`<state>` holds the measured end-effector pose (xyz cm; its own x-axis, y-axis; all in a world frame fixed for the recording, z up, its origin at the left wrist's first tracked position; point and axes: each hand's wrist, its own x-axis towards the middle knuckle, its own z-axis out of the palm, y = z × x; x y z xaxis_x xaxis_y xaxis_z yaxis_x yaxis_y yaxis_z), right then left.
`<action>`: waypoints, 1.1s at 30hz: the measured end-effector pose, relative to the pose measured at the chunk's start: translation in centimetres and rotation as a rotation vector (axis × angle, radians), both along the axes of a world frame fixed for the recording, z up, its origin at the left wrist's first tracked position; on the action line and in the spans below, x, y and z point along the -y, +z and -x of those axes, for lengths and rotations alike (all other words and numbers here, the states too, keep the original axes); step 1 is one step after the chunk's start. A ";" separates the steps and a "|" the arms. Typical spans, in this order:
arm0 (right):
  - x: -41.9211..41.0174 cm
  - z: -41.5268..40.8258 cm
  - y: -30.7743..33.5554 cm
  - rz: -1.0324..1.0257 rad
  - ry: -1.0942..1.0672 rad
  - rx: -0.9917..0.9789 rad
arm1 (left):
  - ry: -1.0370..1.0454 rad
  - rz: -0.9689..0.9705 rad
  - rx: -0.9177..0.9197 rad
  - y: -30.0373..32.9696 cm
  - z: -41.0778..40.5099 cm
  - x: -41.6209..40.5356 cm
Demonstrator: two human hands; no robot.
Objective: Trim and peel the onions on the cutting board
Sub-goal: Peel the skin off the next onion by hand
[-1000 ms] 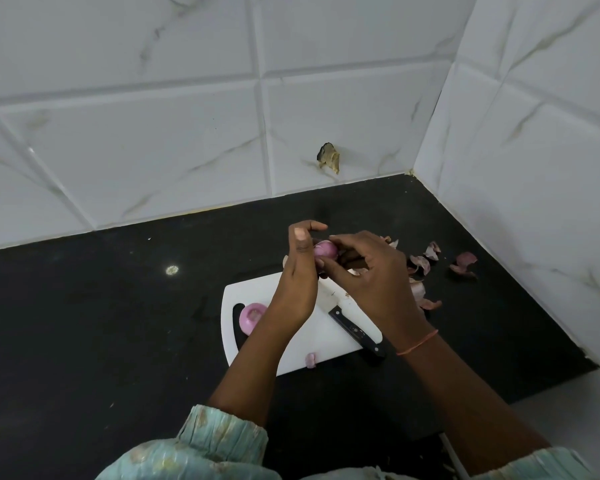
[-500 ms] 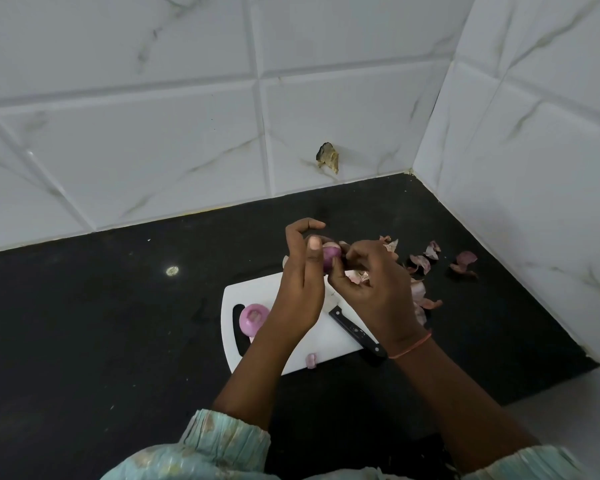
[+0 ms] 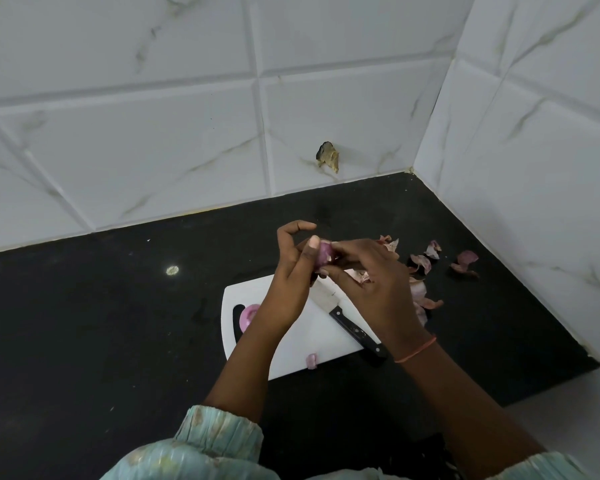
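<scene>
Watching from the head view, big to small. Tiled walls [image 3: 153, 150] meet in a corner over the black table [image 3: 84, 341]. White cutting board [image 3: 291, 351] lies on the table under both hands, handle slot at its left end.

Left hand [image 3: 288, 282] is raised above the board's far edge, thumb and fingers curled round the onion [image 3: 324, 253] — that grip is closed on it, index finger arched clear over the top. My read: held up off the board so the skin can be turned and pulled from any side. Right hand [image 3: 371, 282] pinches at the onion's right side, grip closed on it or on a flap of skin; a loose pale bit of peel [image 3: 361, 276] hangs under the fingers. Can't tell which layer it has.

Onion axis: too covered by fingers to call. Only a pink face toward the camera shows.

Knife [image 3: 355, 329] lies flat on the board, parked, black handle toward the near right edge, blade running up-left under the hands. Probably set down because peeling needs both hands.

Second onion [image 3: 248, 315] sits on the board by the slot, partly behind the left wrist. Small pink offcut [image 3: 311, 361] at the board's near edge. Peels [image 3: 426, 261] piled on the table right of the board, kept off the work surface.
</scene>
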<state>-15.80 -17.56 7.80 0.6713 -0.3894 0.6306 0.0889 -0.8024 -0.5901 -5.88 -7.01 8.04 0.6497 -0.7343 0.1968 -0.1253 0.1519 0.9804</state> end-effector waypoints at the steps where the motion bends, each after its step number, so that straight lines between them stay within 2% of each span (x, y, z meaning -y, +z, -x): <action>1: 0.0 -0.1 -0.1 0.002 -0.013 0.013 | 0.005 -0.002 -0.016 0.0 0.1 0.0; 9: -0.3 -0.4 -0.2 0.020 -0.081 0.044 | 0.039 0.001 -0.043 -0.3 0.3 0.4; 15: -0.3 -0.6 0.2 -0.072 -0.103 0.027 | 0.014 -0.011 -0.051 -0.1 0.6 0.5; 22: -0.3 -0.6 0.5 -0.357 -0.103 0.129 | 0.025 0.021 -0.190 -0.7 0.1 0.2; 26: -0.3 -0.3 0.1 -0.338 -0.093 0.163 | 0.073 0.082 -0.313 -0.8 0.0 0.2; 29: -0.3 -0.2 -0.1 -0.364 -0.081 0.155 | 0.032 0.131 -0.361 -0.9 -0.2 0.2; 33: 0.0 -0.6 -0.1 -0.614 -0.131 0.146 | -0.030 0.166 -0.399 -0.9 -0.6 0.0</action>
<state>-15.24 -17.58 7.66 0.5178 -0.7814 0.3481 0.1279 -0.3316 -0.9347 -5.27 -7.06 7.09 0.6775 -0.7337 0.0515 0.2652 0.3091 0.9133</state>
